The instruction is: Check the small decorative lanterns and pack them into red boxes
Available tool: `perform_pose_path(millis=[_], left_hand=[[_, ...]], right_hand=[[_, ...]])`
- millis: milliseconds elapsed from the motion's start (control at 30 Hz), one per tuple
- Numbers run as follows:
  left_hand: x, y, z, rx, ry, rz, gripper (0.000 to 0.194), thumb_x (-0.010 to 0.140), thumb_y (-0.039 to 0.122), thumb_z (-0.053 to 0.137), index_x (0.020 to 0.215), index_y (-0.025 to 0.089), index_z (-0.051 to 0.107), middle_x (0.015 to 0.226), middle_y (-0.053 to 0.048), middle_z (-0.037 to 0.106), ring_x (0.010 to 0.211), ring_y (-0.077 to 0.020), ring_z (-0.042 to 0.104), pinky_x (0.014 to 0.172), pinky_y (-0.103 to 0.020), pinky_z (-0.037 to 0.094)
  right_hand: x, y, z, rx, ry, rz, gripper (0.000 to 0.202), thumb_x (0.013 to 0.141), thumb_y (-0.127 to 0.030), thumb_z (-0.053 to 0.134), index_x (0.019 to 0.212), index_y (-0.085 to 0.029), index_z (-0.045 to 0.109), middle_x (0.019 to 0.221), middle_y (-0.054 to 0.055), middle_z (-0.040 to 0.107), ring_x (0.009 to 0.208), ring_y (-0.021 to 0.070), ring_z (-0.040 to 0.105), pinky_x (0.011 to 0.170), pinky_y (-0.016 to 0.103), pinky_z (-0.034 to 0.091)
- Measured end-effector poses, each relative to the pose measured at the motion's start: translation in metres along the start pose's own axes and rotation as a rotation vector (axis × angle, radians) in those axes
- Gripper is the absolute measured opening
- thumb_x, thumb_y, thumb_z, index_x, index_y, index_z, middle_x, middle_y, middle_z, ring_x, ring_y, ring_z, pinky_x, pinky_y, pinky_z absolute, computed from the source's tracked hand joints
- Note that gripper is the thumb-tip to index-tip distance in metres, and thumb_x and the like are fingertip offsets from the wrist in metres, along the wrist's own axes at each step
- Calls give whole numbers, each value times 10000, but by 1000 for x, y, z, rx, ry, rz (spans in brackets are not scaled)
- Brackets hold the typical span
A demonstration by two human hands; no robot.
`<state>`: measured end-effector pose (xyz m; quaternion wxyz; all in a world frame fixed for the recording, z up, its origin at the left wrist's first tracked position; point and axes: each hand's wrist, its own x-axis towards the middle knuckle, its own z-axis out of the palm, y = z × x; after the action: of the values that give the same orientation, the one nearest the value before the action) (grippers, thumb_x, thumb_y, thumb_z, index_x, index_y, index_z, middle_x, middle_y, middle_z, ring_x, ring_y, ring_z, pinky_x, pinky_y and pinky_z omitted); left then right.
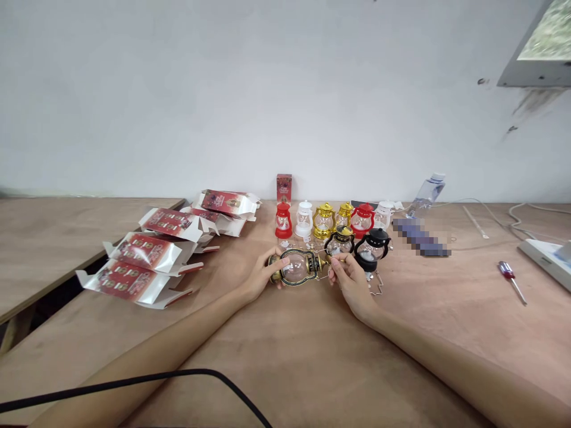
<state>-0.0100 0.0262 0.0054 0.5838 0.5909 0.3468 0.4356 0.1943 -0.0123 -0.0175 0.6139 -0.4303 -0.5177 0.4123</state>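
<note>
My left hand (263, 273) is closed round the base of a small bronze-coloured lantern (298, 267). The lantern lies sideways above the table, its clear globe facing me and its top toward the right. At that top end the fingers of my right hand (350, 282) are pinched together on a small bronze-coloured part, mostly covered by the fingertips. Just behind my right hand stand a black lantern (373, 248) and a black-and-gold lantern (340, 241). Bent thin wire (378, 285) lies beside the right hand.
Behind stand red (283, 221), white (304, 220) and gold (324, 221) lanterns, near an upright red box (284, 189). Opened red-and-white boxes (154, 252) lie left. A bottle (427, 195), a screwdriver (512, 280) and a white device (546, 258) are right. A black cable (191, 373) crosses in front.
</note>
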Motion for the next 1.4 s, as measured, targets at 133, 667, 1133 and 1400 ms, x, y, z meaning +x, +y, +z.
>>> perform_pose_path(millis=[133, 667, 1133, 1400], left_hand=[[1, -2, -2, -5, -6, -2, 430, 674, 503, 696, 749, 176, 428, 562, 53, 569, 426, -105, 573, 359, -178, 467], [-1, 3, 1, 13, -18, 12, 431, 653, 494, 725, 725, 171, 449, 623, 50, 522, 514, -92, 544, 393, -197, 513], [-2, 5, 3, 51, -41, 36, 440, 654, 500, 723, 734, 170, 444, 624, 52, 530, 514, -91, 550, 441, -204, 506], [-3, 8, 4, 61, -46, 62, 458, 626, 511, 740, 701, 166, 449, 619, 55, 508, 526, -78, 525, 454, -174, 472]], right_hand=[[0, 3, 0, -26, -12, 16, 351, 794, -548, 589, 807, -213, 487, 573, -58, 529, 506, 99, 475, 515, 239, 391], [2, 9, -2, -35, 17, 35, 343, 791, -543, 587, 812, -220, 475, 578, -59, 519, 511, 97, 465, 503, 235, 387], [-1, 6, -1, -39, -13, 0, 314, 823, -523, 561, 815, -224, 465, 578, -62, 504, 506, 94, 452, 503, 236, 379], [0, 6, -1, -84, 30, -9, 302, 822, -515, 548, 822, -228, 452, 592, -51, 504, 513, 105, 463, 489, 237, 398]])
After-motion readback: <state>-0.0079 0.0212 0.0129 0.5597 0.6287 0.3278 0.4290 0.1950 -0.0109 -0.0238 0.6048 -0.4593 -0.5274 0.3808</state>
